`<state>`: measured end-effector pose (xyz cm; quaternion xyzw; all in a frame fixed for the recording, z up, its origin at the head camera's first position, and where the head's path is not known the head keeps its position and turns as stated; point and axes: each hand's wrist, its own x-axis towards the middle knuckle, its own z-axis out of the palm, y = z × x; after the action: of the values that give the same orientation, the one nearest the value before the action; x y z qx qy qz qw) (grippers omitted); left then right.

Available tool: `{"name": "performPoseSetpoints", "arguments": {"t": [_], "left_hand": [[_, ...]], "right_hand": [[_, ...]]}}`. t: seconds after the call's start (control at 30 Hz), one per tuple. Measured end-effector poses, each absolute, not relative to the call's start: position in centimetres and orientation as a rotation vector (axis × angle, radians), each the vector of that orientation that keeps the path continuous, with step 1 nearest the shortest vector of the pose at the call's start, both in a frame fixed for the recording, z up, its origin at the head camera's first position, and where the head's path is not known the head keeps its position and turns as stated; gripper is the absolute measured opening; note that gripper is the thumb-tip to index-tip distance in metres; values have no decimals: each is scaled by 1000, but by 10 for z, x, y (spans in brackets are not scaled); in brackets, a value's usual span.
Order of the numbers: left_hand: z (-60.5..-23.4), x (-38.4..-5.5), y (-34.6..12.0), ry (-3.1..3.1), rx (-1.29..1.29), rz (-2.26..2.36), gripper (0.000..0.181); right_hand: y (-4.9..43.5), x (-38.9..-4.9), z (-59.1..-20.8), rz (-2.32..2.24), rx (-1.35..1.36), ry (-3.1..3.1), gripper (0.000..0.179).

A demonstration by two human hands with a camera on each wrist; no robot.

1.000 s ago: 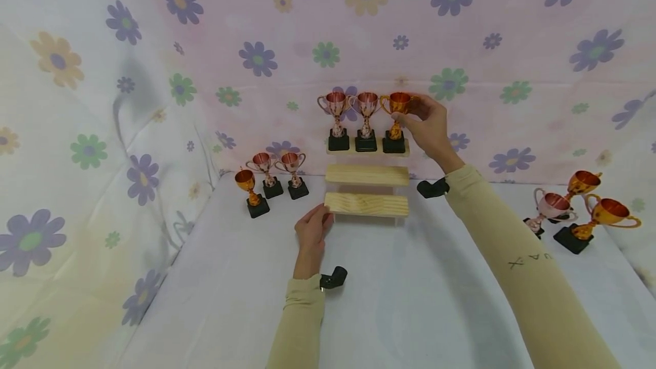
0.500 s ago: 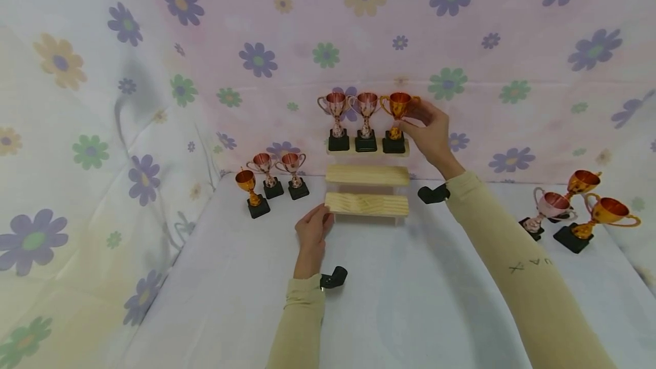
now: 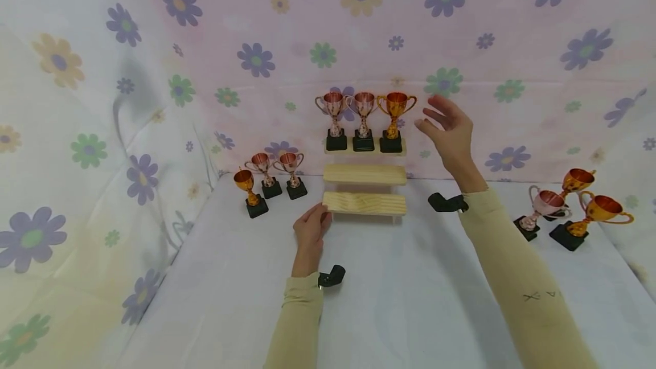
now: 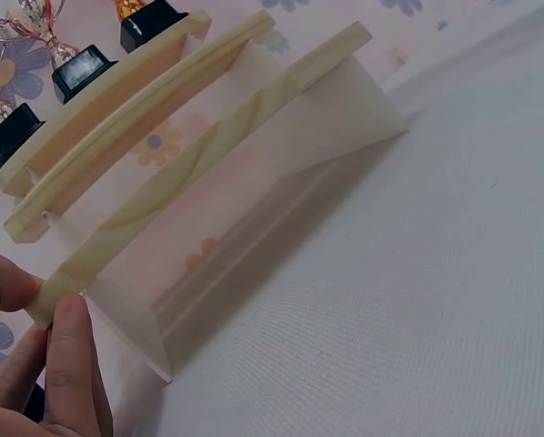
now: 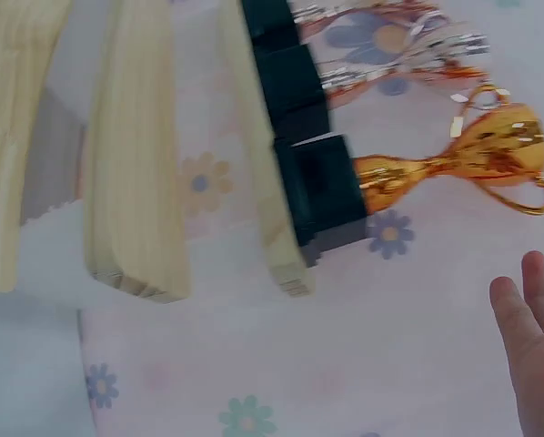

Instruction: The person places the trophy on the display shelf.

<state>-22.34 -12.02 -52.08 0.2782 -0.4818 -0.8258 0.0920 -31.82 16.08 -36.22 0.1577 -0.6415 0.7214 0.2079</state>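
Note:
A three-tier wooden stand (image 3: 365, 203) with a pale clear-looking frame bears three small trophies on its top step. Two are rose-gold, one at the left (image 3: 335, 118) and one in the middle (image 3: 363, 121); a gold trophy (image 3: 393, 118) stands upright at the right end. My left hand (image 3: 310, 232) pinches the left end of the lowest board, thumb on top and fingers beneath, as the left wrist view shows with the board's end (image 4: 67, 287). Just right of the gold trophy, my right hand (image 3: 451, 132) is held in the air with fingers spread, touching nothing.
Left of the stand are a gold trophy (image 3: 246, 184) and two rose-gold trophies (image 3: 289, 169) on the white cloth (image 3: 389, 300). At the far right another group holds a rose-gold trophy (image 3: 544, 206) and gold ones (image 3: 597, 215). A flowered curtain (image 3: 297, 21) hangs close behind the stand.
My right hand has let go of the gold trophy and drawn back to the right. The trophy stays standing on the top step. My left hand keeps its hold on the lowest board.

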Motion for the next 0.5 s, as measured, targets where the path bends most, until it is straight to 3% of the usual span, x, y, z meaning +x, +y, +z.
{"name": "performPoseSetpoints", "arguments": {"t": [0.5], "left_hand": [[-520, -223, -119, -1429, 843, -2445, 31]], "right_hand": [[227, -257, -368, 1981, 483, -1605, 50]]}}
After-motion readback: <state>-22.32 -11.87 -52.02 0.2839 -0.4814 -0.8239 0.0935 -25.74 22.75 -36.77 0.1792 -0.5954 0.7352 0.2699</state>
